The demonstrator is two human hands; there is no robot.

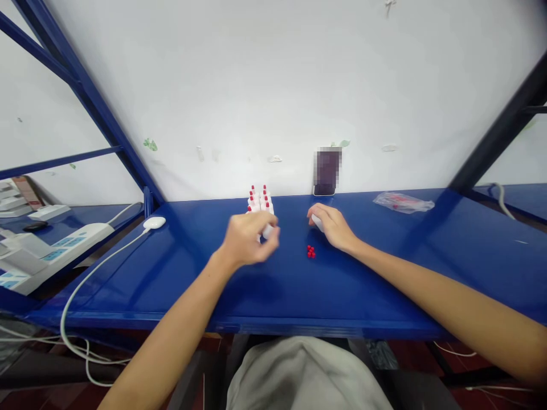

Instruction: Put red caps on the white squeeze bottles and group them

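Note:
My left hand (250, 236), slightly blurred, has its fingers and thumb curled around a small white bottle (268, 231). Just behind it stand white dropper bottles (265, 206) with red tips, set close together in two rows and partly hidden by the hand. My right hand (331, 223) is closed over another small white piece (317, 222), which looks like a bottle and is mostly covered by the fingers. On the table between the hands, nearer to the right one, lies a small cluster of red caps (311, 251).
A phone (325, 171) leans upright against the wall behind the blue table (299, 296). To the right lies a clear plastic bag (404, 202) with red pieces inside. A white charger (154, 222) with a cable and a power strip (64, 250) are at left. Blue frame posts flank the table.

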